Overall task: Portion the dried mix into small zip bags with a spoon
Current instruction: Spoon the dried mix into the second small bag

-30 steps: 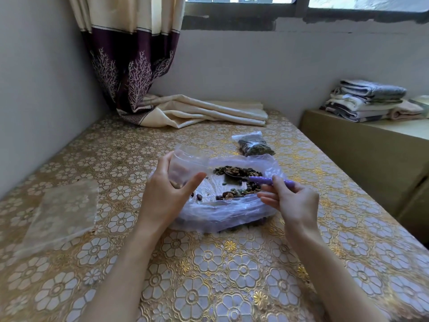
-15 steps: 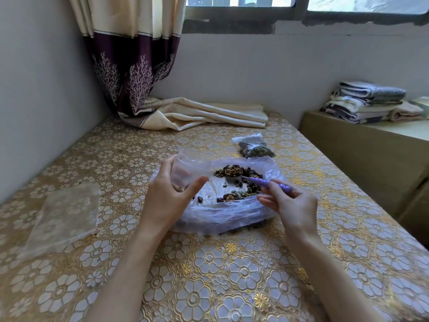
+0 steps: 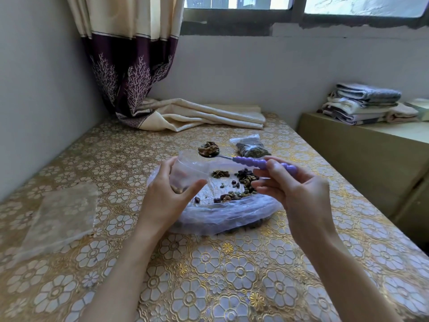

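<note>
Folded towels (image 3: 364, 103) on a side cabinet (image 3: 362, 154); curtain (image 3: 130, 54) (purple-hemmed) hangs left.

On the table (image 3: 232, 275), a large plastic bag (image 3: 232, 217) lies at the centre with loose dried mix (image 3: 243, 182) in it. A filled bag (image 3: 250, 148) lies just beyond it to the far right, a stack of flat bags (image 3: 60, 214) well left, and folded cloth (image 3: 209, 115) at the far edge. A loaded spoon (image 3: 209, 149) hangs above the large bag, right of a small zip bag (image 3: 185, 173) held over its left side.

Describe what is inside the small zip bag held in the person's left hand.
Through the clear small zip bag a few brown pieces of dried mix show at the bottom. The left hand covers its lower part, so the full amount cannot be seen. The loaded spoon is outside it.
</note>
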A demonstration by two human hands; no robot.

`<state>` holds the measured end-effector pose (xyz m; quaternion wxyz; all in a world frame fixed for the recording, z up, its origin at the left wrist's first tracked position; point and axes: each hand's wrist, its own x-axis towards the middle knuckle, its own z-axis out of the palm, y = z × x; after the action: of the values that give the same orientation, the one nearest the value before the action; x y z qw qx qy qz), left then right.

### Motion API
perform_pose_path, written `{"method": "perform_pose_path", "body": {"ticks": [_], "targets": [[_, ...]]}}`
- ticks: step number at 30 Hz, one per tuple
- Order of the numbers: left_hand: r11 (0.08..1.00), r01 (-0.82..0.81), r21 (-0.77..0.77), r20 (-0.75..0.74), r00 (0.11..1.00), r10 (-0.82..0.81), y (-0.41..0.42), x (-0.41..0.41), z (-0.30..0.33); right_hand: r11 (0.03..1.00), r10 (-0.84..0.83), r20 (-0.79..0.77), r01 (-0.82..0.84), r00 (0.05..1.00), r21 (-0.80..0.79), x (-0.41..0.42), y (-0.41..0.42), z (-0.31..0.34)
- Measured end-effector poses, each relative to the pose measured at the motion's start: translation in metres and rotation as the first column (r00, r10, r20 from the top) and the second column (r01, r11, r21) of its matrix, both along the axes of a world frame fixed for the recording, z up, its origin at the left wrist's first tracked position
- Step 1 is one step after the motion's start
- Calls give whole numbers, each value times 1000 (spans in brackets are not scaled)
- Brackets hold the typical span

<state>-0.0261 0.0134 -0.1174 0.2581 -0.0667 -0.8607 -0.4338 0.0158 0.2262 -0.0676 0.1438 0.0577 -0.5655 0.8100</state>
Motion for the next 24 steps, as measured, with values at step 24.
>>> {"method": "perform_pose_path", "body": {"ticks": [24], "targets": [[999,-18,39,-13,1000,19,0,-1,-2,981,106,104,-87,989,-171,-38,34,-1]]}}
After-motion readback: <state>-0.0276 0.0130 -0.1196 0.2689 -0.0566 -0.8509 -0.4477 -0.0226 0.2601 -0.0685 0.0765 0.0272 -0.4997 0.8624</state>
